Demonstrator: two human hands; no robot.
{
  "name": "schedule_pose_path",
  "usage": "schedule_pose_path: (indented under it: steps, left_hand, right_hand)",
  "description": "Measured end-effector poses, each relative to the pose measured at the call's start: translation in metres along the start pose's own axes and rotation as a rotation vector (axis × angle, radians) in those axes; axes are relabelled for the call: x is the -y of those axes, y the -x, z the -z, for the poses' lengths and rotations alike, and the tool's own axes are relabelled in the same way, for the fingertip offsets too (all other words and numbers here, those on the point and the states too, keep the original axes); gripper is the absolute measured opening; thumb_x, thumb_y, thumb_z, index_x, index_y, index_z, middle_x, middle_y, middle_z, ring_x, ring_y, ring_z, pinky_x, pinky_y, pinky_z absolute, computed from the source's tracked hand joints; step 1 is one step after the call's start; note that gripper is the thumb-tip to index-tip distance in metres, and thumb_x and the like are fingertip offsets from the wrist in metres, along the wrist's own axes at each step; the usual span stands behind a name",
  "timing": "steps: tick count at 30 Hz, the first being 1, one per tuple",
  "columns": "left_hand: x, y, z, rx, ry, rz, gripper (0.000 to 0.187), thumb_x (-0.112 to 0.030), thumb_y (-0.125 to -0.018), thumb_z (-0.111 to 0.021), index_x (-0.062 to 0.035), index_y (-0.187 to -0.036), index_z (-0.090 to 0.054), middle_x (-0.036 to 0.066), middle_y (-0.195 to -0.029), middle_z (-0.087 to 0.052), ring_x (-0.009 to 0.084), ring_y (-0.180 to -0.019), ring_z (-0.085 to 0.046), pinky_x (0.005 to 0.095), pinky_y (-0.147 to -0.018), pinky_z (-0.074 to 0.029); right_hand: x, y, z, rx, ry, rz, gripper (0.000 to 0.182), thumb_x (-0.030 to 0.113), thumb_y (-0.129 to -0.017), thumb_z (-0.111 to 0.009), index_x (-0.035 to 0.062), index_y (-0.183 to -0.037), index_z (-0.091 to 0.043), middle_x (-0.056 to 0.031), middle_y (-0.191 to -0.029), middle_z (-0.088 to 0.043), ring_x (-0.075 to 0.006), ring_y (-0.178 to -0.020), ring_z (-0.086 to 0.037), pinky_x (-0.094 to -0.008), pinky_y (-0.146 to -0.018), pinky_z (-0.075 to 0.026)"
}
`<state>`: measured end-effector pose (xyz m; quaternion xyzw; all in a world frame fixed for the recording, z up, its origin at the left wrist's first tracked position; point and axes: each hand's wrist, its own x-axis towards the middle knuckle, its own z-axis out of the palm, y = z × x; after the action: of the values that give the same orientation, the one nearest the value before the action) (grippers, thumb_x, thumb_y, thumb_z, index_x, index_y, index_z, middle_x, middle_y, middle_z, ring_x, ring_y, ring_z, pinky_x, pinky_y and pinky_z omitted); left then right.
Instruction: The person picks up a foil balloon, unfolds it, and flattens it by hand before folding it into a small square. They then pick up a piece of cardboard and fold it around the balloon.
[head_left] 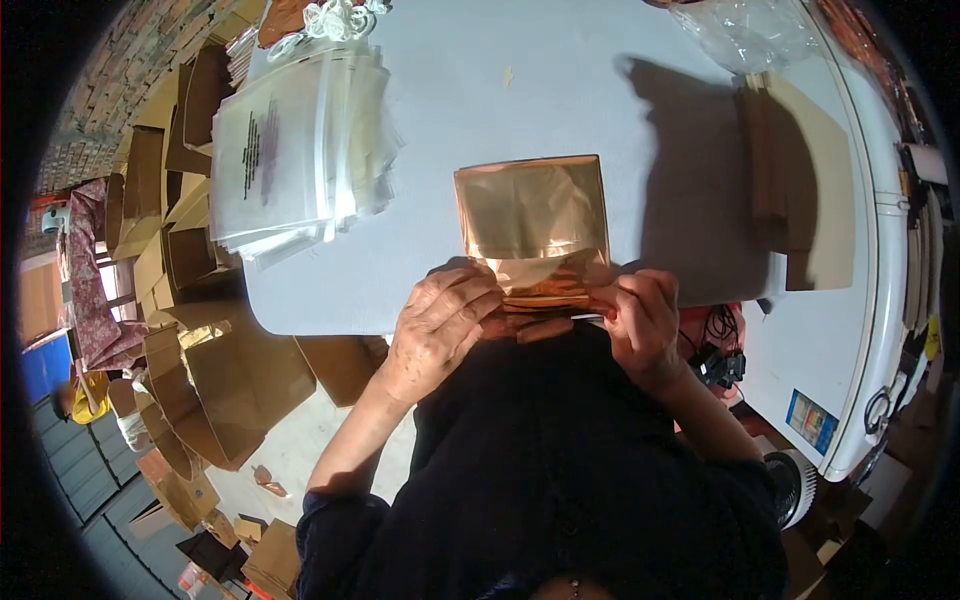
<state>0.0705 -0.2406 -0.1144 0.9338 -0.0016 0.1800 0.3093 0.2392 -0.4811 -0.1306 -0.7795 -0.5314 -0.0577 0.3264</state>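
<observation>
A shiny copper-coloured foil bag (530, 205), or a stack of such bags, lies at the near edge of the table, its close end creased and lifted. My left hand (440, 325) is closed on the near left corner, fingers bent over the foil. On the opposite corner, my right hand (642, 322) pinches the edge between thumb and fingers. Below the foil a few layered edges show between my hands. How many layers each hand holds is hidden.
Clear plastic bags (285, 150) are piled at the table's left. Flat cardboard pieces (820, 190) lie at the right, near crumpled clear plastic (750, 35). White string (340, 18) sits at the far left. Open cardboard boxes (250, 385) crowd the floor at left.
</observation>
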Motion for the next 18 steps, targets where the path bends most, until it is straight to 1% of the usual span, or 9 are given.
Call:
schedule_pose_path:
  steps: [1, 4, 5, 8, 10, 16, 18]
  left_hand:
    - [-0.001, 0.0, -0.001, -0.009, 0.006, 0.026, 0.037, -0.004, -0.072, -0.083, -0.0011, -0.108, -0.077, 0.007, -0.116, -0.07, 0.0268, -0.119, -0.063, 0.0413, -0.102, -0.051]
    - [-0.002, 0.0, -0.003, -0.067, 0.042, 0.079, 0.021, -0.007, -0.081, -0.083, -0.001, -0.1, -0.076, 0.009, -0.114, -0.07, 0.032, -0.115, -0.063, 0.042, -0.095, -0.054]
    - [-0.001, 0.0, -0.005, -0.089, 0.033, 0.102, 0.021, -0.008, -0.08, -0.083, -0.0006, -0.099, -0.075, 0.009, -0.112, -0.07, 0.0314, -0.112, -0.063, 0.0417, -0.094, -0.053]
    - [0.0, -0.004, -0.009, -0.143, 0.006, 0.16, 0.021, -0.01, -0.08, -0.085, 0.0, -0.095, -0.074, 0.009, -0.106, -0.068, 0.0308, -0.104, -0.062, 0.0415, -0.09, -0.05]
    - [-0.001, -0.007, -0.01, -0.164, -0.006, 0.182, 0.02, -0.01, -0.08, -0.085, -0.0002, -0.091, -0.073, 0.01, -0.104, -0.068, 0.0322, -0.101, -0.061, 0.0418, -0.088, -0.049]
    - [-0.004, -0.009, -0.013, -0.167, -0.037, 0.227, 0.014, -0.003, -0.085, -0.079, 0.0013, -0.093, -0.07, 0.012, -0.11, -0.064, 0.0333, -0.103, -0.057, 0.0434, -0.089, -0.048]
    - [-0.006, -0.01, -0.012, -0.148, -0.049, 0.232, 0.01, -0.005, -0.091, -0.075, 0.0035, -0.093, -0.069, 0.014, -0.111, -0.062, 0.0331, -0.106, -0.056, 0.0433, -0.091, -0.048]
  right_hand:
    - [0.001, -0.002, 0.0, 0.004, 0.003, -0.006, 0.024, 0.003, -0.081, -0.074, 0.0022, -0.105, -0.067, -0.0101, -0.103, -0.062, -0.029, -0.098, -0.057, -0.0437, -0.084, -0.046]
    - [0.003, -0.008, -0.002, 0.004, 0.035, -0.046, 0.019, 0.003, -0.083, -0.072, 0.0012, -0.101, -0.065, -0.0113, -0.1, -0.061, -0.0296, -0.096, -0.056, -0.0448, -0.083, -0.044]
    - [0.003, -0.01, -0.003, 0.003, 0.05, -0.063, 0.017, 0.003, -0.083, -0.071, 0.001, -0.099, -0.065, -0.0116, -0.099, -0.061, -0.0297, -0.095, -0.056, -0.0451, -0.083, -0.043]
    - [0.01, -0.02, -0.003, 0.006, 0.051, -0.143, 0.009, 0.005, -0.089, -0.065, -0.0001, -0.096, -0.062, -0.0163, -0.094, -0.059, -0.036, -0.09, -0.055, -0.0483, -0.084, -0.042]
    - [0.014, -0.025, -0.002, 0.044, 0.098, -0.164, 0.008, 0.006, -0.089, -0.064, 0.0005, -0.094, -0.06, -0.0163, -0.091, -0.057, -0.036, -0.088, -0.053, -0.0481, -0.082, -0.041]
    - [0.019, -0.039, 0.0, 0.121, 0.187, -0.202, 0.012, 0.01, -0.091, -0.063, 0.0034, -0.087, -0.054, -0.015, -0.084, -0.05, -0.0347, -0.083, -0.05, -0.0476, -0.078, -0.039]
    - [0.019, -0.042, 0.0, 0.147, 0.209, -0.221, 0.013, 0.011, -0.092, -0.063, 0.0042, -0.086, -0.053, -0.0143, -0.083, -0.05, -0.0342, -0.082, -0.051, -0.0473, -0.077, -0.039]
